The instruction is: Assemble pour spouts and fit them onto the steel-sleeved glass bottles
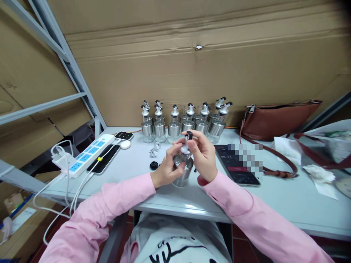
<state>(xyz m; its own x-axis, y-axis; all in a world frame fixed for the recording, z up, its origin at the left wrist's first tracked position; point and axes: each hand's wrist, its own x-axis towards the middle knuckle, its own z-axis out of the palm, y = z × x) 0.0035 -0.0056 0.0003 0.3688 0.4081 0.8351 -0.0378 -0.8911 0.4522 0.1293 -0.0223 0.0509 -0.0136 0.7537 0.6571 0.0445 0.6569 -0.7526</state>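
Note:
A glass oil bottle (181, 179) with a steel sleeve stands on the grey table close to its front edge. My left hand (170, 164) is wrapped round the bottle's neck and upper body. At the top, my right hand (203, 151) grips the silver pour spout (185, 148), whose black flip lid (189, 134) shows between the fingers. Left of the bottle lie a round black cap (154, 166) and small clear plastic pieces (153, 151). Behind my hands, several similar bottles (174, 129) with spouts fitted stand in a cluster against the cardboard.
At left lie a white power strip (91, 155) with cables, a dark phone (104, 160) and a small black device (124, 136). A larger phone (238, 168) lies to the right. Beyond it are a brown leather bag (274, 122) and crumpled tissue (319, 173). Cardboard (153, 73) walls the back.

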